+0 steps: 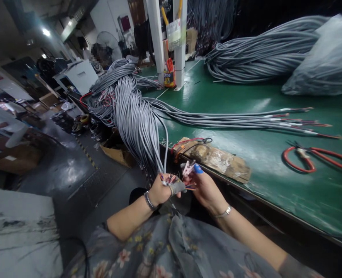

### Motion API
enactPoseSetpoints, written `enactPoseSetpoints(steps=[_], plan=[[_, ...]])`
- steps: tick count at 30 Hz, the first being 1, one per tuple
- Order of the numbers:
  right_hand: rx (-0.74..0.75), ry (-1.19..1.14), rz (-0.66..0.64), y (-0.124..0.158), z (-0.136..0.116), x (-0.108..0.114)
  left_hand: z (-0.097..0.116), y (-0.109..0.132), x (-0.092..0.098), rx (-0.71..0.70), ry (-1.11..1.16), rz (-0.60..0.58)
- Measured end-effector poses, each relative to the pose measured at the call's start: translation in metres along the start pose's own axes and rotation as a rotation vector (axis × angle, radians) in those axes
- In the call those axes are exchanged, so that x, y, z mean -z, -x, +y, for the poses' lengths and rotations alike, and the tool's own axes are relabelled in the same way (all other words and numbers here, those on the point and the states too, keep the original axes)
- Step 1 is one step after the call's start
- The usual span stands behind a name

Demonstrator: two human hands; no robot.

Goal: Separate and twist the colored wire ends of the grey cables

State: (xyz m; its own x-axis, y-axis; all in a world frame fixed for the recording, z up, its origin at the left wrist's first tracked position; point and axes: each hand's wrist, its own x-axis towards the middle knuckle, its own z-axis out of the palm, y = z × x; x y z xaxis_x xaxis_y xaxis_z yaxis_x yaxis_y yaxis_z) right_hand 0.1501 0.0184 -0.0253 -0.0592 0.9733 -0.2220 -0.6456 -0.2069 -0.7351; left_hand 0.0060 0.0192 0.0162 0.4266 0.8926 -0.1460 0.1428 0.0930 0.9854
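Note:
My left hand is closed round the stripped end of a grey cable, where thin coloured wires fan out. Its thumb wears a grey cover. Close beside it, my right hand pinches a small pink clip, which looks like a clothespin. Blue tape or a blue cover wraps the right thumb. Some wire ends reach towards the right fingers; whether those fingers also grip them is hard to tell. The cable runs up from my left hand to a large grey cable bundle draped over the table edge.
On the green table lie several cables with stripped ends, a worn wooden block and red-handled pliers. Further back are a coiled cable bundle, a plastic bag and a white post. Other people sit at left.

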Motion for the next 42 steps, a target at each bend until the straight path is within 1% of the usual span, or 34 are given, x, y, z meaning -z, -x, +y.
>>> enactPoseSetpoints(steps=[5, 11, 16, 20, 23, 25, 27, 29, 33, 35, 38, 40, 42], plan=[[-0.005, 0.0, -0.015, -0.004, 0.002, 0.003, -0.002, -0.004, 0.001, 0.004, 0.01, 0.011], [-0.118, -0.102, -0.055, -0.014, 0.008, 0.009, -0.007, -0.008, 0.001, 0.0, -0.01, -0.002], [-0.114, -0.171, -0.076, -0.018, 0.012, 0.012, -0.017, -0.01, 0.001, -0.015, -0.038, -0.005], [-0.125, -0.201, -0.09, -0.016, 0.01, 0.012, -0.017, -0.007, 0.002, -0.026, -0.026, 0.006], [-0.128, -0.201, -0.127, -0.012, 0.005, 0.01, -0.014, 0.0, 0.005, -0.029, -0.011, 0.017], [-0.108, -0.179, -0.123, -0.01, 0.003, 0.009, -0.013, 0.004, 0.005, -0.044, -0.017, 0.048], [-0.063, -0.15, -0.088, -0.009, 0.002, 0.008, -0.013, 0.007, 0.004, -0.068, -0.026, 0.101], [-0.022, -0.119, -0.051, -0.009, 0.002, 0.007, -0.012, 0.008, 0.001, -0.083, -0.025, 0.155], [0.021, -0.022, -0.025, -0.008, 0.004, 0.006, -0.011, 0.006, -0.008, -0.094, 0.004, 0.241], [0.106, 0.068, 0.021, -0.006, 0.005, 0.006, -0.011, 0.004, -0.011, -0.093, 0.026, 0.262], [0.238, 0.232, 0.087, -0.005, 0.007, 0.007, -0.013, 0.002, -0.012, -0.086, 0.045, 0.257], [0.233, 0.233, 0.073, -0.007, 0.009, 0.007, -0.015, 0.001, -0.012, -0.085, 0.043, 0.251], [0.157, 0.128, 0.026, -0.01, 0.012, 0.007, -0.017, 0.0, -0.013, -0.085, 0.039, 0.25]])
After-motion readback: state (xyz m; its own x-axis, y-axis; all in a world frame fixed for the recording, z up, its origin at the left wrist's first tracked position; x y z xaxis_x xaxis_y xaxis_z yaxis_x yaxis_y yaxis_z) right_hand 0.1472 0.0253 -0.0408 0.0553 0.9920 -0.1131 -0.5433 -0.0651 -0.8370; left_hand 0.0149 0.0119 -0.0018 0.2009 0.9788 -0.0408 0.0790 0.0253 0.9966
